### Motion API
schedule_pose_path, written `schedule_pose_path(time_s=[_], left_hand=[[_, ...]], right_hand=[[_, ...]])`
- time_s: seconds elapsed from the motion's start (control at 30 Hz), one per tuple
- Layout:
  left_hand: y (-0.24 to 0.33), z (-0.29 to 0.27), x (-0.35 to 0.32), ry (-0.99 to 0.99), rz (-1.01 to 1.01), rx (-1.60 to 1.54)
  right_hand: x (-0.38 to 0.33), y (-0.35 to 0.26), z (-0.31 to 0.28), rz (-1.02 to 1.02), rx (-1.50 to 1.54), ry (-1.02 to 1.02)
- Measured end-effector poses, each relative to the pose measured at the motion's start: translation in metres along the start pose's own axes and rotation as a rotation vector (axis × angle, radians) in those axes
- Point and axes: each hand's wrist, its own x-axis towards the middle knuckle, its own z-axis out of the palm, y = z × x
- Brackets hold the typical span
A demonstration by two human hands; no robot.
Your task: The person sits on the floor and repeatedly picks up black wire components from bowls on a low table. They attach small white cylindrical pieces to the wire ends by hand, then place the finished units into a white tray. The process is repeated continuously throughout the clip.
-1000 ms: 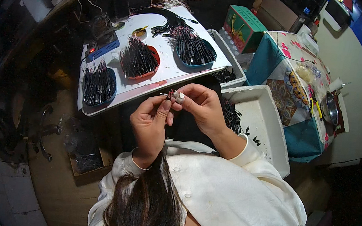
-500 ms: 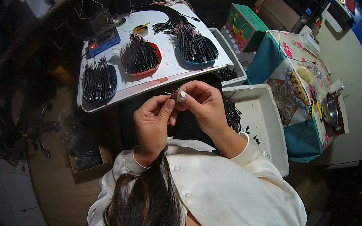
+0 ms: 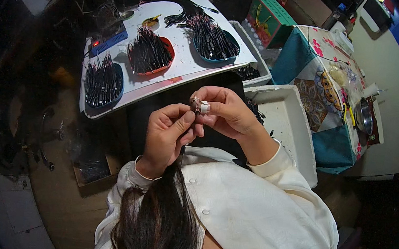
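Note:
Above my lap, my left hand [image 3: 168, 131] is closed, with thumb and forefinger pinching the end of a small cable [image 3: 195, 105]. My right hand [image 3: 230, 113] pinches at the same spot from the other side, and a white wrap [image 3: 204, 107] covers its thumb tip. The fingertips of both hands meet and hide most of the cable; only fine, thin wires show between them. Beyond the hands stand a blue bin [image 3: 121, 85], a red bin [image 3: 171, 52] and a teal bin [image 3: 237, 45], each full of upright black cables with pinkish wire ends.
The bins stand on a white table [image 3: 181, 71]. A blue device [image 3: 110, 40] with a red light and a small yellow-handled dish [image 3: 150, 22] are there too. White foam boxes [image 3: 297, 130] sit to the right, beside a cloth-covered table [image 3: 293, 56] with a metal bowl [image 3: 363, 117] and pliers [image 3: 349, 114].
My right hand's fingers have curled in closer around the cable end, and its dark and silver tip is no longer visible. The whole view has shifted slightly.

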Motion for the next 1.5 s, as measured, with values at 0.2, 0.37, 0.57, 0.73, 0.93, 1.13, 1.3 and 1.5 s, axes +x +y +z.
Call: schedule_pose_path(time_s=[0.2, 0.37, 0.57, 0.73, 0.93, 1.13, 1.3, 1.5], left_hand=[[-0.001, -0.001, -0.003, -0.043, 0.014, 0.131], [0.001, -0.002, -0.005, -0.047, -0.033, 0.190], [0.002, -0.001, -0.004, -0.054, -0.112, 0.201], [-0.003, -0.007, 0.004, -0.026, -0.148, 0.192], [-0.006, -0.022, 0.012, 0.067, -0.223, 0.300], [-0.017, -0.046, 0.028, 0.217, -0.189, 0.332], [-0.021, -0.072, 0.040, 0.251, -0.173, 0.315], [-0.020, -0.082, 0.046, 0.228, -0.294, 0.286]], right_hand=[[0.000, 0.000, -0.004, 0.152, 0.169, -0.087], [-0.001, -0.003, -0.004, 0.191, 0.066, -0.033], [0.000, -0.010, -0.007, 0.219, -0.021, -0.057], [0.004, -0.015, -0.019, 0.200, -0.134, -0.020], [0.015, -0.006, -0.037, 0.143, -0.161, -0.003], [0.046, 0.033, -0.041, 0.172, 0.058, 0.366], [0.108, -0.048, -0.098, -0.149, -0.804, 0.251], [0.252, -0.188, -0.229, -0.132, -2.068, 0.676]])
